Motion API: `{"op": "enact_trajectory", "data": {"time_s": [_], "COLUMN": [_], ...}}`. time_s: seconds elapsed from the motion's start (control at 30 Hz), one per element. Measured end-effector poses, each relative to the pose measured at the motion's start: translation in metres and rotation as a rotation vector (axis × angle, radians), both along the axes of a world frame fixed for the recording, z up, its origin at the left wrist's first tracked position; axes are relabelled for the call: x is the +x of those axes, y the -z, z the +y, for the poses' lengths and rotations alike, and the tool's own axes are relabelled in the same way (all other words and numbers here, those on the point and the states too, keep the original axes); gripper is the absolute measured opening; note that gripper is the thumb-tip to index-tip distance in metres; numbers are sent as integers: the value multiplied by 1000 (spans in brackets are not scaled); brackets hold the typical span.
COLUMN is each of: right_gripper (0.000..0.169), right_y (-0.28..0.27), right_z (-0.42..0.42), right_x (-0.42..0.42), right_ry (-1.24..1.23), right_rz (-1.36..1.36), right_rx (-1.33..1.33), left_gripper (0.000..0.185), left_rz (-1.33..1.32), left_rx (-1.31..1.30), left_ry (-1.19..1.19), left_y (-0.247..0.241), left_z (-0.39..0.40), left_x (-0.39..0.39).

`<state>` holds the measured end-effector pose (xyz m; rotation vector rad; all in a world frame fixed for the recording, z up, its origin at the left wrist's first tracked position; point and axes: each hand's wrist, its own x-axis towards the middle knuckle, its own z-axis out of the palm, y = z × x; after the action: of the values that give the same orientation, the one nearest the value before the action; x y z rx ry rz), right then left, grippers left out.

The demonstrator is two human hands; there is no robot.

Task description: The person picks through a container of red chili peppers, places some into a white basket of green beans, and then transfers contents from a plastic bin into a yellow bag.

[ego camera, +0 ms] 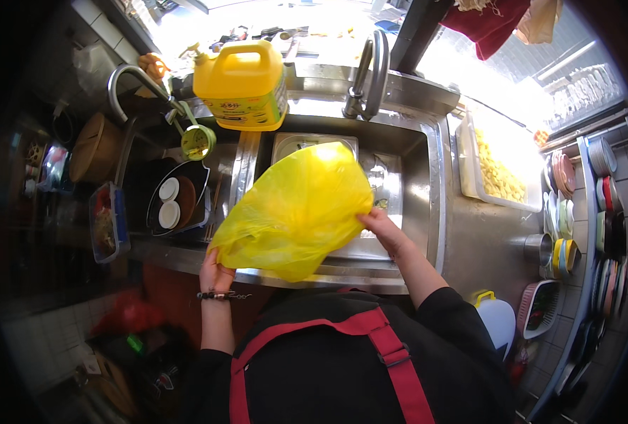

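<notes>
A yellow plastic bag (298,212) is spread between my two hands, above the right basin of a steel double sink (417,164). My left hand (216,273), with a beaded bracelet at the wrist, grips the bag's lower left edge; its fingertips are partly hidden by the plastic. My right hand (380,227) pinches the bag's right edge. Under the bag, a metal tray (315,139) and a clear shallow container (393,164) show in part. The bag hides the rest of the basin.
A yellow detergent jug (242,87) stands behind the sink between two faucets, the right one (353,100) nearer. Small white dishes (169,214) lie in a container in the left basin. To the right are a tub of cut pale food (470,164) and racks of plates (602,156).
</notes>
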<state>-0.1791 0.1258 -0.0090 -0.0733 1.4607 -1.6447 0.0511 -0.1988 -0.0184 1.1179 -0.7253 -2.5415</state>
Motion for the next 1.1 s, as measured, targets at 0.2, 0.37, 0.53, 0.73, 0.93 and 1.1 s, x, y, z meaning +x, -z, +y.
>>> {"op": "enact_trajectory", "data": {"time_s": [0.2,0.37,0.53,0.73,0.93,1.1], "right_gripper": [29,27,39,48,41,22], "right_y": [142,178,234,274,232,249], "right_z": [74,65,37,29,56,61], "right_x": [-31,-65,-54,-56,-52,4], "right_ry": [-167,-297,-540,-723,-665,-994], "right_rz": [281,448,695,862,810,969], "right_rx": [529,826,885,1403,1160,838], "left_gripper": [35,31,51,36,38,33], "left_rz": [-17,-244,-662,-823,-623,-548], "left_rx": [91,-511,-1005,-1742,-1006,-548], "left_ry": [-60,-123,10,129,-343,-500], "left_y": [-31,-65,-114,-137,-124,-113], "left_z": [14,38,66,64,67,56], "left_x": [-12,-7,-30,-17,-17,5]}}
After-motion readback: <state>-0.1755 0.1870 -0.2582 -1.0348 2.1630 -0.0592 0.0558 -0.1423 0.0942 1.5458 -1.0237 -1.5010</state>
